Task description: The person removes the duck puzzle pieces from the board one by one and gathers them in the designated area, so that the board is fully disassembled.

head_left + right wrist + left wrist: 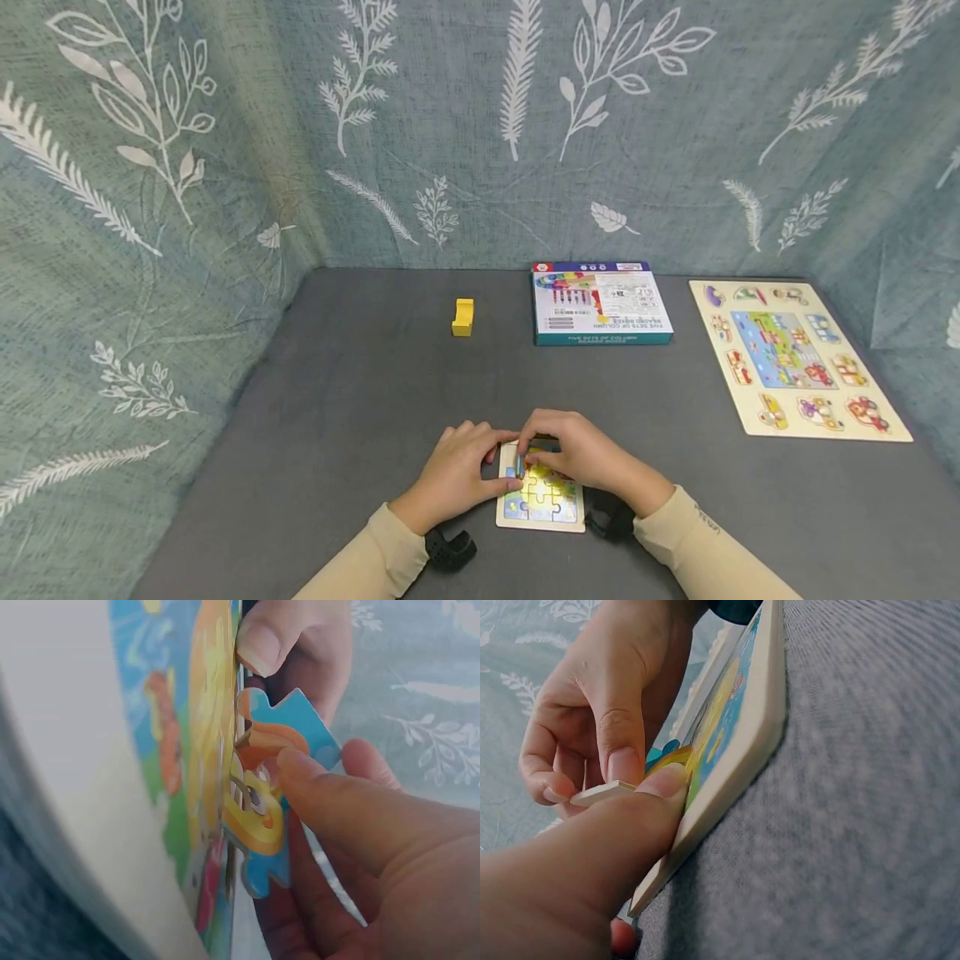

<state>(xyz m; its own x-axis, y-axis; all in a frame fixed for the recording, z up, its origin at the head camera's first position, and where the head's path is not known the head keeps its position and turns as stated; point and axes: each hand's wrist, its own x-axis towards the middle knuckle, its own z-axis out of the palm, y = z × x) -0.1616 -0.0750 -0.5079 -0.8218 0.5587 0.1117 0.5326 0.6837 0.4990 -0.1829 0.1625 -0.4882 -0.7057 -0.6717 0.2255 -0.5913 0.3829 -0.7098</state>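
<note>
Puzzle piece [255, 814] pinched in my right hand [581, 450], tilted up over the far left part of the small puzzle board [540, 527]! My left hand [459, 473], fingers spread, rests its thumb over that board's left rim. We're toward the desk's [352, 383] near edge; yellow block [463, 319] and box [603, 305] sit by the far edge, larger picture board [898, 433] by the right.

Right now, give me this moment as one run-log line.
Left hand: touching framed jigsaw puzzle | Right hand: pinching jigsaw piece | Piece: tilted, not seated
</note>
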